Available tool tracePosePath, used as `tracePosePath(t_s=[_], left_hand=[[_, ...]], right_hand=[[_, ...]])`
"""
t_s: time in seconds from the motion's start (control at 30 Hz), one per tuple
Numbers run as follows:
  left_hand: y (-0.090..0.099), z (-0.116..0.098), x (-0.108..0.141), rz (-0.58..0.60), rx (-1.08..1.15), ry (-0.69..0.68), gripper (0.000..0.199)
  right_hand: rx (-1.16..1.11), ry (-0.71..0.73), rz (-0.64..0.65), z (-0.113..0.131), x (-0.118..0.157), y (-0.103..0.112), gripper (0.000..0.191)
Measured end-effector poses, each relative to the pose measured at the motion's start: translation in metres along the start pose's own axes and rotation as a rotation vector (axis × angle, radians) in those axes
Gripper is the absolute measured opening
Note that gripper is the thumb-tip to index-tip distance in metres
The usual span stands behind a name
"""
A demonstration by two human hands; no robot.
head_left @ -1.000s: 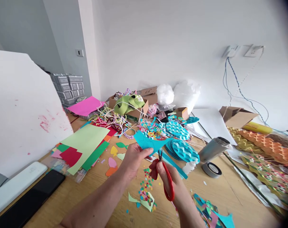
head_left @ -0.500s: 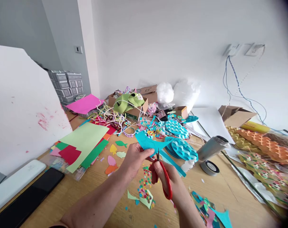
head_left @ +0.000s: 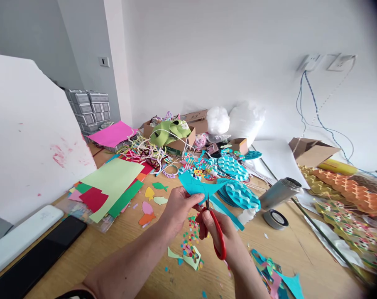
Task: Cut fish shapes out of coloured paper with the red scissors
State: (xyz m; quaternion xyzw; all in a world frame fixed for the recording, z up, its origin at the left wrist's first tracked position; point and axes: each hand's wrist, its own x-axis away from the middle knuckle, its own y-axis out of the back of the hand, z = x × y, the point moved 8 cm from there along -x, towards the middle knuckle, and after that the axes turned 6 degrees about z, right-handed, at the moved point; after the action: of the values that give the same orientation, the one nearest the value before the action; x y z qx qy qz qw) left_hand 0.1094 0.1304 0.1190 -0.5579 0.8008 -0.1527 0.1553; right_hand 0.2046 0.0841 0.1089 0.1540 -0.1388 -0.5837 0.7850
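Between thumb and fingers, my left hand (head_left: 179, 206) pinches a piece of blue paper (head_left: 197, 184) with faint lines drawn on it. My right hand (head_left: 221, 226) grips red-handled scissors (head_left: 219, 238), their blades pointing up at the lower edge of the paper. Left of my hands lie paper fish shapes, among them a green fish (head_left: 160, 186), a yellow fish (head_left: 149, 193) and an orange fish (head_left: 147, 219). Below the hands are small coloured paper dots (head_left: 188, 245) and a pale green paper scrap (head_left: 193, 259).
Coloured paper sheets (head_left: 113, 178) are stacked at left, near a black phone (head_left: 48, 249). At right stand a metal flask (head_left: 280, 193) and a tape roll (head_left: 275, 219). Blue wavy discs (head_left: 242, 195) lie behind my hands. Paper scraps (head_left: 275, 274) sit at lower right.
The view has shifted slightly. Both hands keep their hold, and the paper and scissors stay almost in the same position relative to each other.
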Motion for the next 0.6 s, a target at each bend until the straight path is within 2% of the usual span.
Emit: tracePosePath(t_s=[0.6], left_hand=[[-0.0063,0.0014,0.0013,-0.009,0.077,0.001,0.017]], right_hand=[[-0.035,-0.042,-0.031,0.0,0.0022,0.0018,0.058]])
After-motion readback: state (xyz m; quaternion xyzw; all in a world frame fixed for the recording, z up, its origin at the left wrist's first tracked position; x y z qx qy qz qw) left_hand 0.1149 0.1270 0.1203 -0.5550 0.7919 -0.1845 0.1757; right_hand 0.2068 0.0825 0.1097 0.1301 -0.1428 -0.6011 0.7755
